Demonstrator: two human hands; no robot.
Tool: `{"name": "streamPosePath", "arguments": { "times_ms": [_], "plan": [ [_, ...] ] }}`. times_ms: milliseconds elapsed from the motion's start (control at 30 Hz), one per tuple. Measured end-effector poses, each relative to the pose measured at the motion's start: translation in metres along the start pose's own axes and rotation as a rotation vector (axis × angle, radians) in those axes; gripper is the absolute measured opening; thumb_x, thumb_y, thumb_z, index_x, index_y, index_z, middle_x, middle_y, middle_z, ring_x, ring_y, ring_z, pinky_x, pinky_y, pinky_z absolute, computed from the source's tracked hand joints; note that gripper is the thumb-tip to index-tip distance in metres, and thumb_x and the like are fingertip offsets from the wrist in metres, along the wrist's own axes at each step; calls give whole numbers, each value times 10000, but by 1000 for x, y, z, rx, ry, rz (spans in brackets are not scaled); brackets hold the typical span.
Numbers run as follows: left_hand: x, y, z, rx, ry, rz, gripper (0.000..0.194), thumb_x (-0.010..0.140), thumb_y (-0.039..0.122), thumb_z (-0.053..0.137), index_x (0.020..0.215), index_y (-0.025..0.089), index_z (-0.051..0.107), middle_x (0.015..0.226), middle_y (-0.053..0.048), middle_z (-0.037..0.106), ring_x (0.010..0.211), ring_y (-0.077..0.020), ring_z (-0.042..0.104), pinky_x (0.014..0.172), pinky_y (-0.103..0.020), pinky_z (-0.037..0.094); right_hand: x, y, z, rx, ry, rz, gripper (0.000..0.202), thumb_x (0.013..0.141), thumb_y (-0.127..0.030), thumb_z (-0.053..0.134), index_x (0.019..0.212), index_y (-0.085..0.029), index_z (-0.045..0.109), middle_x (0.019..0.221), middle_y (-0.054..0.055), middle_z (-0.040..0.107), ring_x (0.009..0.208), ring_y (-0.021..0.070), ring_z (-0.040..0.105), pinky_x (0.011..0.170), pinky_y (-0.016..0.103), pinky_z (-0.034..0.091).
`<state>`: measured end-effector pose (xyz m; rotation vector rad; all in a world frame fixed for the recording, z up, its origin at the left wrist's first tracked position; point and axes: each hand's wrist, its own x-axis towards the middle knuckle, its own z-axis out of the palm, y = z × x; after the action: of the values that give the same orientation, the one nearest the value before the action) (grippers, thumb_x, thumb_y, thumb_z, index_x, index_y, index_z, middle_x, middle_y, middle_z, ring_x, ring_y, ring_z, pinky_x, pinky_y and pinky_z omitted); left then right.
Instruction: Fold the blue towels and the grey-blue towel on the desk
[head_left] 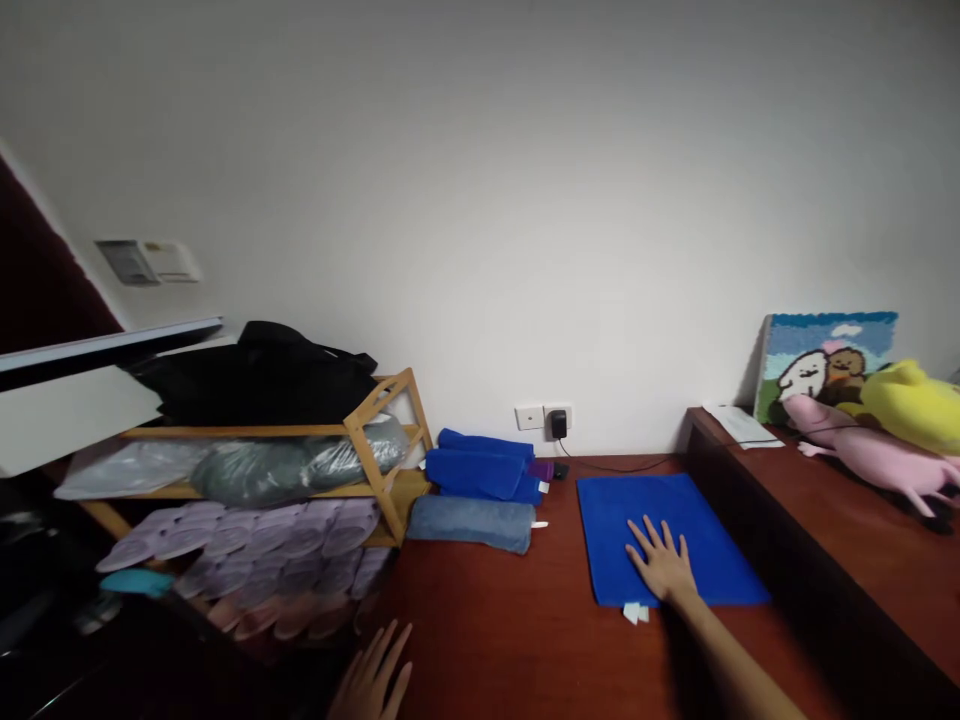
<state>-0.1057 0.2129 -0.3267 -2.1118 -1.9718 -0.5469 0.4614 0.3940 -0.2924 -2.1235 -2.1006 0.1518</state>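
Observation:
A blue towel (622, 515) lies spread flat on the reddish-brown wooden table (495, 630), with white tags at its near edge. My right hand (664, 565) rests on this towel, palm down, fingers spread. At the bottom of the view, my left hand (375, 675) is by the table's left edge with its fingers apart and nothing in them; its lower part is cut off. Between the hands and toward the wall are folded blue towels (480, 470) in a pile. In front of that pile is a rolled grey-blue towel (472, 522) with a white tag.
To the left, a wooden rack (375, 455) holds bagged items, a black bag (262, 380) and rows of lilac slippers (247, 530). A black charger (558, 424) is plugged into the wall. On a raised ledge at right are a pink plush toy (877, 450), a yellow plush (915, 405) and a dog picture (825, 360).

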Motion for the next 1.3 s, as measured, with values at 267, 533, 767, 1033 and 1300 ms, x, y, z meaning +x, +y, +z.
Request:
{"name": "streamPosePath", "arguments": {
  "times_ms": [267,533,767,1033,1300],
  "plan": [
    [0,19,-22,12,8,-36,525,995,406,461,1515,341,489,1562,2,534,1443,-259,485,1149,-476,480,72,19,6,-56,-102,44,637,996,-653,250,1604,-474,183,1724,-67,157,1580,328,104,1237,613,86],
    [-2,28,-33,-18,-22,-98,515,993,379,468,1507,367,499,1552,16,544,1416,-267,519,1154,-489,474,97,8,-14,-71,-108,83,588,993,-474,349,1561,-339,419,1667,66,346,1520,408,276,1180,668,216],
    [-3,34,-38,-29,-39,-131,507,1004,371,442,1507,351,503,1569,17,523,1449,-251,477,1191,-483,430,39,-154,-13,96,123,-656,764,832,-162,508,1575,-295,398,1681,58,308,1524,305,272,1231,478,261],
    [-9,31,-33,-30,-40,-148,511,999,332,441,1505,373,500,1571,30,521,1448,-227,478,1203,-466,414,-3,-252,-11,157,-49,-497,684,877,-32,346,1466,-306,563,1467,94,581,1325,257,533,1017,347,500],
    [-5,33,-36,-64,39,-120,468,973,318,471,1420,291,606,1488,-41,610,1378,-256,547,1175,-474,423,-167,-226,21,823,-37,-303,435,855,-385,569,1239,-274,739,1285,106,709,1233,329,625,1090,412,467]
  ]
}}
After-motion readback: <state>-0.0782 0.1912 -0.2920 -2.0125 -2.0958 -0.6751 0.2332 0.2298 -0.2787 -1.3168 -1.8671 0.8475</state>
